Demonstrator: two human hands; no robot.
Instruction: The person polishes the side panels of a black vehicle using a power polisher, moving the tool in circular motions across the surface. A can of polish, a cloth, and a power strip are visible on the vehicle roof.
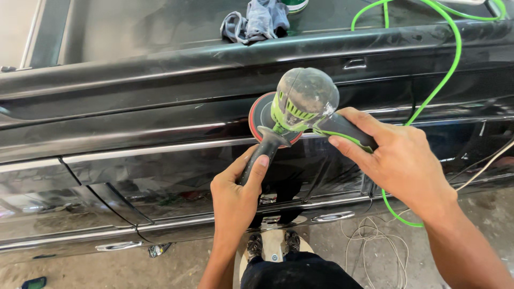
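Polishing pass on black car door (pixel 176 176): left hand (pixel 235 195) fingers wrapped on side handle (pixel 262 152), right hand (pixel 399 160) fingers clasping polisher (pixel 302 101) grip; next, probably steady sideways sweep.

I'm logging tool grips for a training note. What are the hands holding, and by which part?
Both hold one polisher: the left hand grips its side handle, the right hand its rear handle.

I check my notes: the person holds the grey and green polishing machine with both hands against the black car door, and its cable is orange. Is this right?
Not quite: the head view shows the cable is bright green, not orange. Left hand and right hand do hold the grey and green polishing machine against the black car door.
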